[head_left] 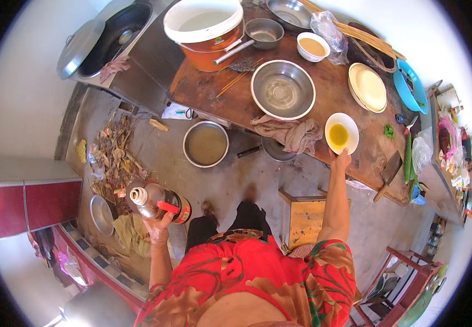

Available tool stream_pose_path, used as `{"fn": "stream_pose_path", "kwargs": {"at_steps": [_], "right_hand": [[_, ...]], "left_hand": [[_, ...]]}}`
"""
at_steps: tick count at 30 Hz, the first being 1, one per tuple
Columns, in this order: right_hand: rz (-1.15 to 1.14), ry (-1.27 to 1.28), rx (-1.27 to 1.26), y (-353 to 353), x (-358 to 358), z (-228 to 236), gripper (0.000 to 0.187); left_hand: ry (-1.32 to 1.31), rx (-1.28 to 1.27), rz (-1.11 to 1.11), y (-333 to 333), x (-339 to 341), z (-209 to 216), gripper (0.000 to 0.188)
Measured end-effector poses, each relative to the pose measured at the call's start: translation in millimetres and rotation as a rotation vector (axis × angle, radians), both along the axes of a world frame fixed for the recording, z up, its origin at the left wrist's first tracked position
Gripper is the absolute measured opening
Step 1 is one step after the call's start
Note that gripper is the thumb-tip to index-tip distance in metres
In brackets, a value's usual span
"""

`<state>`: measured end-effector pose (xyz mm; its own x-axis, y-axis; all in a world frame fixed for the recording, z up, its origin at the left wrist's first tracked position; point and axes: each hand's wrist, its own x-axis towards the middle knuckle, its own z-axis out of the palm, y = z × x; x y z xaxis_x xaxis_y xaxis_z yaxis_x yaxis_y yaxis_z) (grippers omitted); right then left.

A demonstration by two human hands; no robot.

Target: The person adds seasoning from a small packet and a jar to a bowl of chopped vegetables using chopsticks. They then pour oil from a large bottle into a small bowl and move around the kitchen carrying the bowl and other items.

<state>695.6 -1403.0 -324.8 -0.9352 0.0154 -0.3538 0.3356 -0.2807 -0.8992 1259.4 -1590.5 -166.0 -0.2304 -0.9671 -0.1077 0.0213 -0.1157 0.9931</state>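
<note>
My left hand [158,226] grips a large dark plastic bottle [157,196] with a red handle and a red label. Its pale mouth is uncapped, and the bottle leans to the left, out over the floor. At the table's front edge, the fingers of my right hand [342,158] pinch the near rim of a small white bowl [352,128]. Yellow-green oil [338,135] pools in that bowl. Whether the bowl rests on the wood or hangs just above it, I cannot tell. Beside it a crumpled cloth [296,133] drapes over the edge.
On the wooden table [225,106] stand a steel basin [312,90], an orange bucket [208,57], a lidded bowl [367,87] and a cleaver [391,168]. Below are a basin of cloudy liquid [188,147] and a wooden stool [304,220]. Dry husks [119,147] litter the left floor.
</note>
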Motion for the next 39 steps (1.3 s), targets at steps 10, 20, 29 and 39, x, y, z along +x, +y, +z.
{"fn": "stream_pose_path", "kwargs": {"at_steps": [10,20,29,39], "right_hand": [[-0.095,0.017,0.024,-8.9,-47.1,-28.3,0.036],[0.074,-0.125,-0.187,3.6,-2.2,-24.3,0.047],[1.051,0.260,0.004,-90.2,213.5,126.1,0.047],[0.959,0.586,0.337,-89.4,238.0,131.5,0.019]], "left_hand": [[0.058,0.151,-0.083,-36.6,-63.1,-28.8,0.074],[-0.061,0.107,-0.275,-51.6,-112.4,-45.9,0.069],[0.103,0.012,-0.477,-49.3,-195.3,-42.1,0.075],[-0.041,-0.351,-0.603,-31.9,-229.9,-44.8,0.070]]}}
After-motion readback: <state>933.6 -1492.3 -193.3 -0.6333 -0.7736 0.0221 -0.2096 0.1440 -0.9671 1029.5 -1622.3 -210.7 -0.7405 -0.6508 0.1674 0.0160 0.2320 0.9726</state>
